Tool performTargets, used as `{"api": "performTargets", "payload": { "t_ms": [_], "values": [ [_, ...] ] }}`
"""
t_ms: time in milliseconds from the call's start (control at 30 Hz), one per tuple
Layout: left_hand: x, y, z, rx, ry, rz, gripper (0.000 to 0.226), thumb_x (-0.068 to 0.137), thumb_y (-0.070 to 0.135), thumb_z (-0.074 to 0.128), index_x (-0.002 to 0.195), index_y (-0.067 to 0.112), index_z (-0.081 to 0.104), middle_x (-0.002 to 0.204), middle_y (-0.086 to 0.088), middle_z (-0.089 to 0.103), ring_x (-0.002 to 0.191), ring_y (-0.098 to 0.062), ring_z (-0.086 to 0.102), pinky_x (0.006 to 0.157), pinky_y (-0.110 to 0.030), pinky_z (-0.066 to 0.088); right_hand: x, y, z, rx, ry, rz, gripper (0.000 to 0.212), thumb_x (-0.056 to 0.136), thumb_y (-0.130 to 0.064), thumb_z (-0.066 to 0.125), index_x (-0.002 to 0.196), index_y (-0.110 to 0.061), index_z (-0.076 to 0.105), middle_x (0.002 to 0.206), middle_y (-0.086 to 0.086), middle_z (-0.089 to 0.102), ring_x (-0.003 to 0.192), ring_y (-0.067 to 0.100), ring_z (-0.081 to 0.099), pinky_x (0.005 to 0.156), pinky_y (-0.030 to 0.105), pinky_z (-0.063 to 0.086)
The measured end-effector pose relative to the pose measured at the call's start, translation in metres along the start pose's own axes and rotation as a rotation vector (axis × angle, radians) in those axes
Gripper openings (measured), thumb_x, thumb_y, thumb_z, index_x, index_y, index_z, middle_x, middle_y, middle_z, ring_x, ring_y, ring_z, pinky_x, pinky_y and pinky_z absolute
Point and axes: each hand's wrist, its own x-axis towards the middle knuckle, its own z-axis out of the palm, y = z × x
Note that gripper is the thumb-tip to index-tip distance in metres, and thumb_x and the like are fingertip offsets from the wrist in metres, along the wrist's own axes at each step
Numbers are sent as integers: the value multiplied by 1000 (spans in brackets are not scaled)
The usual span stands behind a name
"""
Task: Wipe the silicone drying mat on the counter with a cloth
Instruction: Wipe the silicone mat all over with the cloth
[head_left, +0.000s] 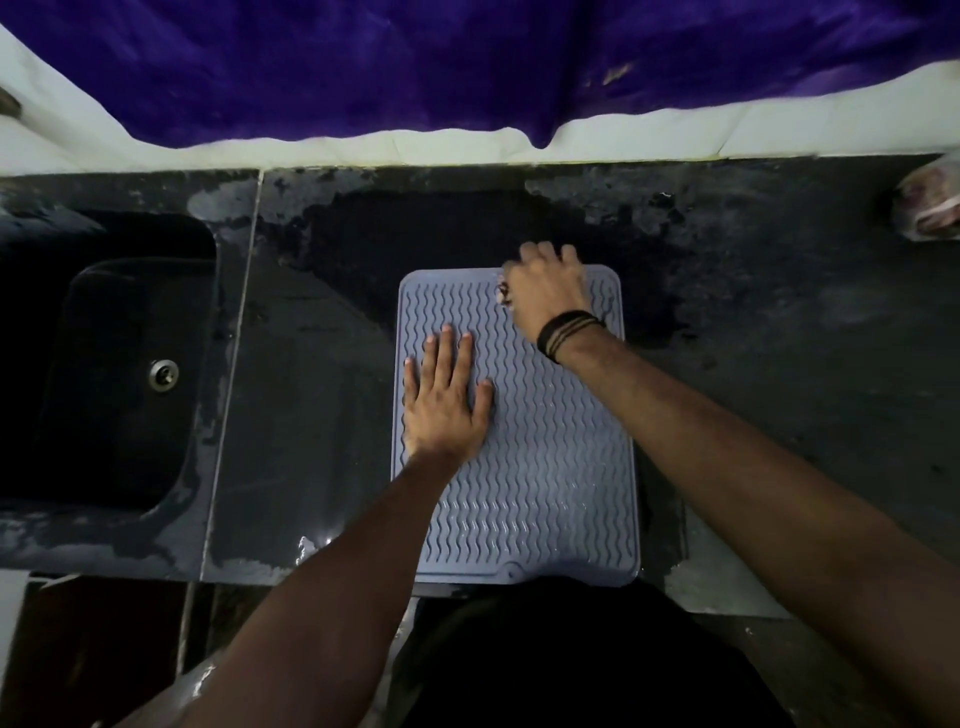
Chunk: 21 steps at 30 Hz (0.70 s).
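A grey-blue silicone drying mat (550, 467) with wavy ridges lies on the dark counter (779, 364), its near edge at the counter's front. My left hand (444, 400) presses flat on the mat's left half, fingers spread. My right hand (548, 291) is closed over the mat's far right corner, gripping a small pale cloth (503, 295); only a bit of it shows by the thumb. A black thread band circles my right wrist.
A dark sink (104, 374) with a metal drain (164, 374) is set into the counter at the left. A purple cloth (467, 67) hangs over the white wall behind. A bundled plastic bag (930, 202) sits at the far right. Wet patches mark the counter.
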Motion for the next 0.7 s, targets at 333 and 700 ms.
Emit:
{"api": "performTargets", "payload": {
  "t_ms": [333, 700],
  "values": [
    [0, 0, 2, -26, 27, -2, 69, 104, 53, 21, 162, 28, -7, 170, 1, -12, 156, -17, -15, 127, -52, 1, 0, -2, -1, -141, -99, -135, 34, 87, -21, 56, 120, -19, 63, 123, 9, 55, 113, 31, 48, 92, 48, 39],
    [1, 2, 1, -26, 10, -13, 69, 104, 53, 19, 163, 26, -4, 170, 0, -11, 156, -17, -15, 126, -51, 1, 17, -37, -13, 20, 44, -116, 42, 84, -15, 60, 125, -18, 59, 124, 9, 54, 116, 30, 48, 94, 47, 36]
  ]
}}
